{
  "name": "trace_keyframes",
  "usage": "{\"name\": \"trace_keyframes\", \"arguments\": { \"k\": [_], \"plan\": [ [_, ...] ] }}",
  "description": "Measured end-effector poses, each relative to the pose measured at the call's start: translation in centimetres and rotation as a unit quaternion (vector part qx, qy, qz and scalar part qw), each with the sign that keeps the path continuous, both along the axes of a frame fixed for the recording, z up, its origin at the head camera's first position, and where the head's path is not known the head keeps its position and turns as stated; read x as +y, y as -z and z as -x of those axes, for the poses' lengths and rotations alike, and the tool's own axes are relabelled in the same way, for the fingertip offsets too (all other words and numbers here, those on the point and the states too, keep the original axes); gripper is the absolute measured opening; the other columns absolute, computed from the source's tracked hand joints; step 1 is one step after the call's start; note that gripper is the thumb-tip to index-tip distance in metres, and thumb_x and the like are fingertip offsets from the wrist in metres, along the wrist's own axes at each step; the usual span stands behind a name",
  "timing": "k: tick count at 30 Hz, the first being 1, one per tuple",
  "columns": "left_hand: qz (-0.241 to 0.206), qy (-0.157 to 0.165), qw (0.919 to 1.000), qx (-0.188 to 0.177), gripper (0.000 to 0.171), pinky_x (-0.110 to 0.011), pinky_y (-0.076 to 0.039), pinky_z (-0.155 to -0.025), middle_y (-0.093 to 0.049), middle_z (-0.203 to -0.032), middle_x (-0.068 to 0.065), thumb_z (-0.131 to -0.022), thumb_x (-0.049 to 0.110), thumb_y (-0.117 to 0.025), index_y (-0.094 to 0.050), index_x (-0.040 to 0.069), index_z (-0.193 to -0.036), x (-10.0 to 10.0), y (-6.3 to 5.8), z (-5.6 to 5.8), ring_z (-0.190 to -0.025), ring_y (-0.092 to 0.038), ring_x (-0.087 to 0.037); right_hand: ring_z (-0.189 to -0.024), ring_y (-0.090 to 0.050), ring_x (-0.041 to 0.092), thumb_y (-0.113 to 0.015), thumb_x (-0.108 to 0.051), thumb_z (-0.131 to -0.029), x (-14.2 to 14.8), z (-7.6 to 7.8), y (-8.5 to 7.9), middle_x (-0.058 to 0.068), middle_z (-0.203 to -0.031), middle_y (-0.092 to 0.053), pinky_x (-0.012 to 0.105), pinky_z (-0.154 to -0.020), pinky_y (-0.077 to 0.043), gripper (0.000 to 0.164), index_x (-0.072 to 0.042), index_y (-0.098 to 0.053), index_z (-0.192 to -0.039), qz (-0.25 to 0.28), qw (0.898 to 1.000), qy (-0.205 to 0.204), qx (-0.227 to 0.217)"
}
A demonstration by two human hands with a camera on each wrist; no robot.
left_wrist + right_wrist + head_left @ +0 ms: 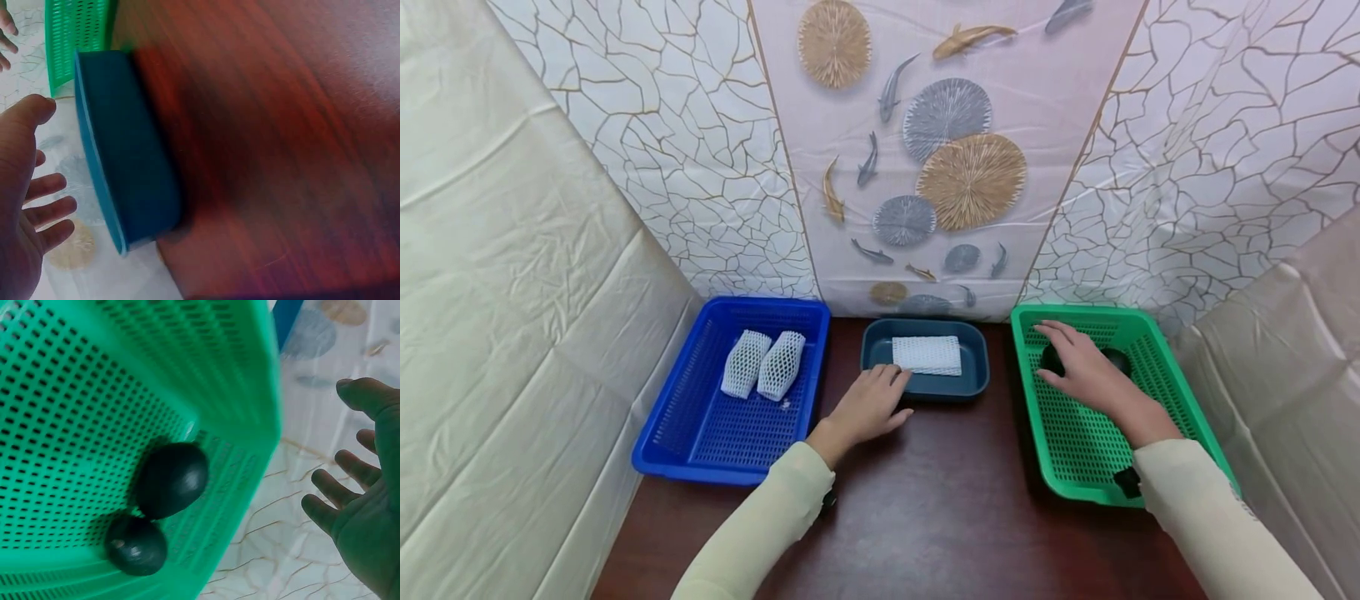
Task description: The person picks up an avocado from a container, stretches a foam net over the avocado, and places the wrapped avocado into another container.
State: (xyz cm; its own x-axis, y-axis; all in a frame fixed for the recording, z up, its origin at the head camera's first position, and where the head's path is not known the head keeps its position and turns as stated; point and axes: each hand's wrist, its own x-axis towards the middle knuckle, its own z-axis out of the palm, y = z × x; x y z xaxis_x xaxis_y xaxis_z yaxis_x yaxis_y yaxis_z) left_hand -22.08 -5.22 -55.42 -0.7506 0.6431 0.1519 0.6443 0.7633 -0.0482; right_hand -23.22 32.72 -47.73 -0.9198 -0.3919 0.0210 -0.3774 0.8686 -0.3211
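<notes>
My left hand (867, 406), fingers relaxed and holding nothing, hovers at the near left rim of a dark teal tray (973, 382). A flat white foam fruit net (927, 355) lies in that tray. Over a green perforated basket (1078, 454) my right hand (1088, 373) reaches with its fingers spread, nothing between them. Two dark oval fruits, like avocados, sit in this basket; the right wrist view shows the larger avocado (172, 481) and the smaller avocado (135, 545) side by side in a corner. In the head view the right hand partly covers them.
At the left stands a blue perforated basket (722, 475) holding two white foam fruit nets (781, 367), puffed out lengthwise. All containers rest on a dark reddish-brown table (917, 517). Patterned cloth (722, 150) hangs behind, with pale fabric along both sides.
</notes>
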Motion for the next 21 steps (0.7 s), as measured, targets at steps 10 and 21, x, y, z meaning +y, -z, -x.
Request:
{"name": "trace_keyframes", "arguments": {
  "k": [10,21],
  "plan": [
    [0.028,-0.002,0.9994,0.019,0.060,-0.045,-0.052,-0.103,-0.061,-0.138,-0.012,-0.099,0.047,-0.065,-0.054,0.009,-0.145,0.2,1.8,-0.1,-0.124,-0.059,-0.028,-0.143,-0.024,0.061,-0.078,-0.014,-0.091,2.9,2.3,2.6,0.034,-0.162,-0.023,0.075,-0.109,-0.029,0.085,0.004,-0.030,-0.158,-0.006,0.998,0.034,-0.043],
    [0.044,-0.009,0.9986,0.028,0.055,-0.043,-0.052,-0.102,-0.062,-0.132,-0.009,-0.100,0.045,-0.064,-0.056,0.011,-0.142,0.1,3.1,-0.1,-0.119,-0.060,-0.027,-0.142,-0.010,0.068,-0.074,-0.019,-0.093,7.0,3.1,4.1,0.040,-0.163,-0.006,0.080,-0.108,-0.018,0.089,0.009,-0.021,-0.158,0.020,0.990,0.125,-0.059]
  ]
}}
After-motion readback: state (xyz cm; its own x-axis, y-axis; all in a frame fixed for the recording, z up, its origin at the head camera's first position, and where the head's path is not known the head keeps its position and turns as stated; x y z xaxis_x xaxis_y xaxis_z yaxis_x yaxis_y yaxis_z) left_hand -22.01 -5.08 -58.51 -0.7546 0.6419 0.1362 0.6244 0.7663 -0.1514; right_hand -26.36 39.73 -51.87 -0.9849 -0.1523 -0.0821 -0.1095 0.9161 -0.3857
